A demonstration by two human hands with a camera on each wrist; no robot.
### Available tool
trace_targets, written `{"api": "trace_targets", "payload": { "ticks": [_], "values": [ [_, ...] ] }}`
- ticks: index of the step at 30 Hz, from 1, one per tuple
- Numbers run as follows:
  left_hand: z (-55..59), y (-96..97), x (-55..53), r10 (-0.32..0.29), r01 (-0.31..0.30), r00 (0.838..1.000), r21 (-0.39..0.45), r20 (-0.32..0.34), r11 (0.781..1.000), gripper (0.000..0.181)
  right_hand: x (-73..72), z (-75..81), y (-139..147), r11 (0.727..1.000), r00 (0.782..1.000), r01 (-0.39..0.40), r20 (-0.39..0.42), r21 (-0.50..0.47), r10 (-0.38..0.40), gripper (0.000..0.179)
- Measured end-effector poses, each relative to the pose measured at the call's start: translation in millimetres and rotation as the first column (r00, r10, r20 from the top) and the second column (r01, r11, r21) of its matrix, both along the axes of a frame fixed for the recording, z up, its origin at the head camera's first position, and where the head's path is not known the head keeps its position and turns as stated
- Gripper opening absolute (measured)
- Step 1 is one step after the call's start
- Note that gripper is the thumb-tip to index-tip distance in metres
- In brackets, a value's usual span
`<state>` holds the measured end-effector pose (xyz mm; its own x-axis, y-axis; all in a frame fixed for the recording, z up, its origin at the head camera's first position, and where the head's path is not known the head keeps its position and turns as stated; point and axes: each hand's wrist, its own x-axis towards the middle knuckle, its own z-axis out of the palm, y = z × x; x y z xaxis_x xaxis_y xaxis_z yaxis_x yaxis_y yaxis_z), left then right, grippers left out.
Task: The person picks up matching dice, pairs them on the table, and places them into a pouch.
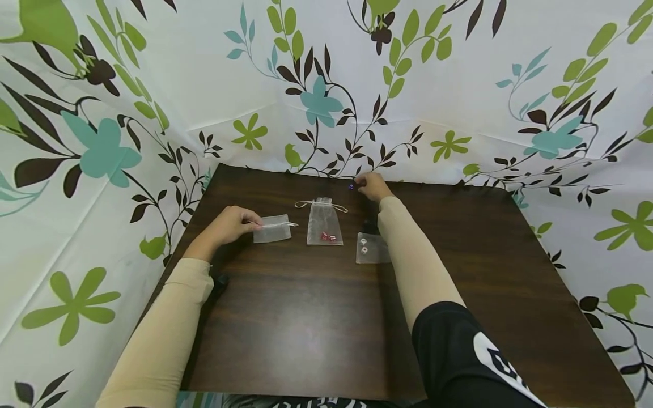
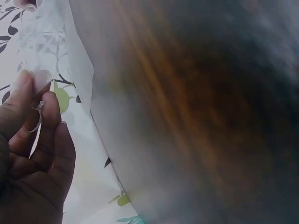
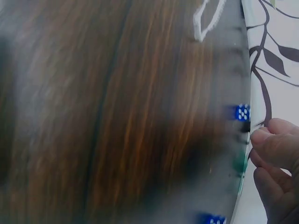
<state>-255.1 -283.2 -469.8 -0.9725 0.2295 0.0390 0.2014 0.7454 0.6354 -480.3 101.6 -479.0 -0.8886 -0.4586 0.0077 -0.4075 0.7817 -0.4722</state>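
My left hand (image 1: pixel 232 224) pinches the edge of a small sheer drawstring bag (image 1: pixel 272 231) at the table's left; in the left wrist view the thin mesh (image 2: pixel 44 44) shows above the thumb and finger, with a cord by the fingers. At the far table edge, my right hand (image 1: pixel 373 186) reaches beside a blue die (image 1: pixel 351 186). The right wrist view shows that die (image 3: pixel 242 112) just off my fingertips, and a second blue die (image 3: pixel 215 219) lower down. Nothing shows between the right thumb and fingers.
A sheer bag (image 1: pixel 321 218) with red dice (image 1: pixel 329 237) lies mid-table, its cords spread sideways. Right of it, another sheer bag (image 1: pixel 369 256) with white dice (image 1: pixel 364 246) is partly under my right forearm. A patterned cloth (image 1: pixel 316 136) rises behind the dark table (image 1: pixel 306 317).
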Motion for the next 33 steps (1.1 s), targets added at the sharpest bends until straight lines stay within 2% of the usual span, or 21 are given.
{"api": "trace_targets", "payload": {
  "ticks": [6, 11, 15, 16, 21, 26, 33],
  "values": [
    [3.3, 5.2, -2.5, 0.006, -0.006, 1.0, -0.017, 0.015, 1.0, 0.011, 6.4, 1.3, -6, 0.999, 1.0, -0.026, -0.015, 0.028, 0.026, 0.036],
    [5.3, 4.4, -1.7, -0.001, 0.002, 1.0, -0.027, 0.026, 1.0, 0.009, 10.2, 1.6, -11, 1.0, 0.999, -0.016, 0.04, -0.001, 0.016, 0.036],
    [5.3, 4.7, -1.1, -0.005, 0.006, 1.0, -0.021, 0.022, 1.0, 0.008, 5.9, -0.7, -10, 1.0, 0.997, 0.004, 0.075, -0.009, -0.004, 0.033],
    [5.2, 4.8, -0.9, -0.004, 0.004, 1.0, -0.02, 0.021, 1.0, 0.008, 2.6, -3.9, -9, 0.999, 0.998, -0.008, 0.058, -0.033, 0.01, 0.031],
    [5.0, 4.4, 0.6, 0.002, -0.002, 1.0, -0.015, 0.026, 1.0, 0.009, -4.7, -12.7, -8, 1.0, 0.999, -0.016, 0.029, -0.023, 0.016, 0.027],
    [3.2, 2.4, -0.4, -0.004, 0.004, 1.0, -0.009, 0.021, 1.0, 0.008, 1.9, -14.2, -12, 1.0, 1.0, -0.004, 0.009, 0.005, 0.004, 0.029],
    [0.6, -3.0, -0.6, 0.006, -0.006, 0.999, -0.014, 0.032, 1.0, 0.009, 5.4, -10.4, -14, 1.0, 1.0, -0.015, 0.003, -0.012, 0.015, 0.029]
  ]
}}
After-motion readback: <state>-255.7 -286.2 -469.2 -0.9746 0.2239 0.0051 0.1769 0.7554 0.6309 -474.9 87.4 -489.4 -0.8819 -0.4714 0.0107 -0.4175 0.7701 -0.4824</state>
